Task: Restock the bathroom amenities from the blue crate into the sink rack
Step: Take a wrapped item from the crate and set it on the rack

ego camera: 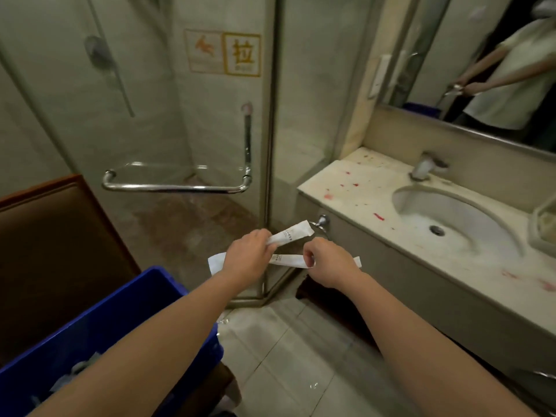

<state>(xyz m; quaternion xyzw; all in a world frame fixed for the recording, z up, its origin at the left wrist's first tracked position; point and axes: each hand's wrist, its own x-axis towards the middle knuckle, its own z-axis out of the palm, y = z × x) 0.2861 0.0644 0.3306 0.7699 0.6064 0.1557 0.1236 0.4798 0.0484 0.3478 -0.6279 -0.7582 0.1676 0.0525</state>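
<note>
Both hands are held out in front of the glass shower door (180, 115). The left hand (246, 260) has its fingers curled round the upper packet (290, 234), a thin white one that pokes up and to the right from the fingertips. A white flap (216, 263) sticks out on the other side of that hand. The hand hides the join, so I cannot tell which packet it belongs to.

The right hand (328, 263) pinches the lower packet (290, 260) with thumb and bent fingers. This packet lies flat just under the first one and reaches across to the left fingers. A small white tip shows past the right hand. The print on both packets is too blurry to read.

The blue crate (135, 302) sits low, under the left arm, which covers most of it. The things inside are grey blurs.

The rack (541, 227) is well off to the right of the right fingers, past the sink (451, 218). The picture edge cuts it off.
</note>
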